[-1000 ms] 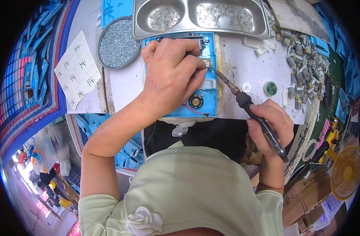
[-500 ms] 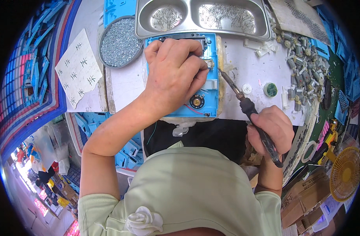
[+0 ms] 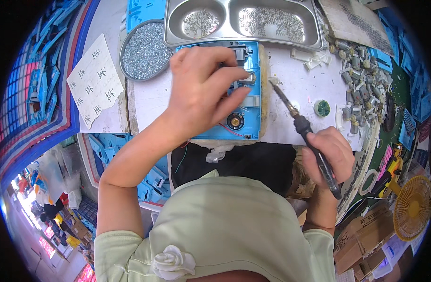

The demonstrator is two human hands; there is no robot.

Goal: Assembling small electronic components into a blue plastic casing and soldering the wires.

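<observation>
A blue plastic housing (image 3: 253, 117) lies on the bench in front of me, with a round black speaker (image 3: 235, 121) and thin red wires near its close end. My left hand (image 3: 194, 89) is over the housing and covers much of its left side. Its thumb and fingers are apart beside a small metallic part (image 3: 247, 78), and nothing shows between them. To the right, my right hand (image 3: 333, 152) is closed round the black handle of a soldering iron (image 3: 302, 124). The iron's tip points up and left, just off the housing's right edge.
Beyond the housing stands a steel tray (image 3: 228, 38) with small metal parts in two wells. Left of it is a round dish (image 3: 126, 63) of screws. A patterned paper (image 3: 94, 80) lies farther left. Rightward are a small round green-topped container (image 3: 321, 108) and heaped small motors (image 3: 362, 89).
The soldering iron's tip has moved right, away from the metallic part in the housing. My left thumb and fingers have spread farther apart and drawn back slightly.
</observation>
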